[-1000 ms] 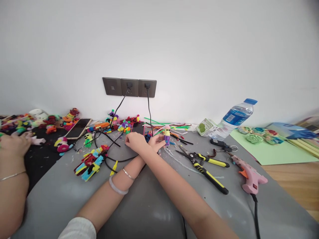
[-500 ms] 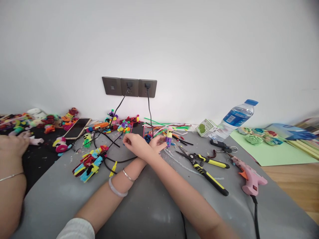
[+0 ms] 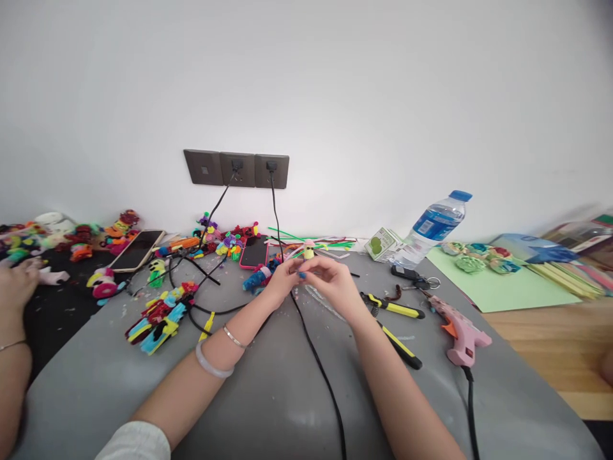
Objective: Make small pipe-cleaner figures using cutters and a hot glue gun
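Observation:
Between my two hands stands a small fuzzy pipe-cleaner doll (image 3: 309, 253) with a yellow head and a pinkish top. Its lower part is hidden by fingers. My left hand (image 3: 286, 279) is closed round it from the left. From the right, my right hand (image 3: 331, 278) bends its fingers and thumb in a pinch at the doll's lower part. A blue fuzzy pipe-cleaner piece (image 3: 257, 278) lies left of my left hand, near a red-edged phone (image 3: 253, 252). Behind my hands is a pile of loose pipe cleaners (image 3: 335, 244).
Yellow-black pliers (image 3: 400, 310), a pink glue gun (image 3: 464, 335), keys (image 3: 426, 281) and a leaning water bottle (image 3: 438, 223) are on the right. Pipe-cleaner figures (image 3: 160, 316) and a phone (image 3: 137, 250) lie left. Another person's hand (image 3: 16, 281) is at far left. A black cable (image 3: 320, 364) crosses the table.
My wrists were crossed, with the doll in my left hand. Now they are uncrossed, and my right hand has moved right to meet the doll. The view has turned slightly right.

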Available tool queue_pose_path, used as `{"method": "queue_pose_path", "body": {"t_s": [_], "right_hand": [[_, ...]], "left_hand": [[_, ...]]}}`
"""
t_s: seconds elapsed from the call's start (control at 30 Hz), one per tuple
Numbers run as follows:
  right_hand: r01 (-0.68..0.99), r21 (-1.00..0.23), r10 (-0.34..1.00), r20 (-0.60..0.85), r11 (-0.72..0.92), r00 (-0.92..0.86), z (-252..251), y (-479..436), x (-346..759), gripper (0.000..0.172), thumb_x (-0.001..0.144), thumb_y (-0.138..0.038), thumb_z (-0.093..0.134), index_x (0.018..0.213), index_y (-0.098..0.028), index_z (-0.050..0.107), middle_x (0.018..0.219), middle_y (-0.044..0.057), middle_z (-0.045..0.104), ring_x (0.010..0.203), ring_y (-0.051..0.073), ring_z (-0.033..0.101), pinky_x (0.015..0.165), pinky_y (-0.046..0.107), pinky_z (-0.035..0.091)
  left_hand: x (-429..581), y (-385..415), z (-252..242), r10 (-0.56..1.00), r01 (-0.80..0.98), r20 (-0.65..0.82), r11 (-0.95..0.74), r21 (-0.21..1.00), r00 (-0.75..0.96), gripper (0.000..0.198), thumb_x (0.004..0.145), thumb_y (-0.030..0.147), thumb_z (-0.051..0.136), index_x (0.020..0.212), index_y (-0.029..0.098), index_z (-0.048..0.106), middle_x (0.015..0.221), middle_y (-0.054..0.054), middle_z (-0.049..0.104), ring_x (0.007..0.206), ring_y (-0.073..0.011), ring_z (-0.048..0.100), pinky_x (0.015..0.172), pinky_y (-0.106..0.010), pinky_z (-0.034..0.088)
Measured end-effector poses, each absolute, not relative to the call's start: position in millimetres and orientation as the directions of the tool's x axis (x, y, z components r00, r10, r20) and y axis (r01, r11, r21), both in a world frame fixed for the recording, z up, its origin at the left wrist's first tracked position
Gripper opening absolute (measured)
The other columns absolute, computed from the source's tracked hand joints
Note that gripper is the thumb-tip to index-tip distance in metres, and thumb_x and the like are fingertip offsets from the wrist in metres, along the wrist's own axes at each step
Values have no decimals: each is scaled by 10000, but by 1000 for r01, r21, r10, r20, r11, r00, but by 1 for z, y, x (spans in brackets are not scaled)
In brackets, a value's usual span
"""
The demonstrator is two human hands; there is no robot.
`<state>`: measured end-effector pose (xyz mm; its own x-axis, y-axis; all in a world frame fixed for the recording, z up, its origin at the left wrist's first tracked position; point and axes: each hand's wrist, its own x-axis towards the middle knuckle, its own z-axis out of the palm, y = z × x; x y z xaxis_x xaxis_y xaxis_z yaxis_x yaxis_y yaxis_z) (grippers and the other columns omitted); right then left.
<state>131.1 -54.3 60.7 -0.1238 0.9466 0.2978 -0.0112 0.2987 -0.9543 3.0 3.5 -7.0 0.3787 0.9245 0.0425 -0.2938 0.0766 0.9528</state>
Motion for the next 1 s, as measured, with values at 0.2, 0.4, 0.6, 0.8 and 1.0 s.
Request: {"method": "queue_pose_path", "body": {"t_s": [0.2,0.4,0.6,0.8,1.0], "right_hand": [[-81,-973,970,201,214,139,48,-35,179,247,666,-396,796,761,-205,671,748,2,660,660,139,603,678,290,524],[-283,-944,971,110,169,213,42,-8,178,305,570,-378,850,719,-200,651,712,-19,649,651,124,606,705,281,520],[-142,-972,969,159,187,189,19,-2,170,299,645,-438,785,742,-190,649,691,-8,626,596,128,526,539,248,411],[-99,-967,956,210,233,203,15,-4,166,313,715,-481,726,803,-195,632,734,-1,603,605,131,492,581,263,412],[-52,-951,936,290,305,198,13,-7,163,263,749,-447,712,798,-197,646,895,40,614,778,171,559,686,297,461]], "left_hand": [[6,3,-3,919,-271,-34,151,951,393,418,688,347,777,1040,143,681,1013,-90,692,871,-177,623,722,-283,487],[5,4,-3,921,-274,-40,156,949,388,422,673,355,784,1026,147,680,1040,-91,688,884,-182,624,723,-284,483],[5,2,2,915,-271,-60,180,945,400,408,682,379,782,996,141,674,1011,-84,688,854,-165,618,711,-269,478],[5,1,2,919,-268,-64,179,947,390,405,677,364,785,995,142,668,982,-75,682,867,-175,612,710,-275,466],[6,2,1,918,-251,-62,172,953,391,398,688,366,776,994,138,663,1012,-80,677,858,-162,607,711,-270,472]]}}
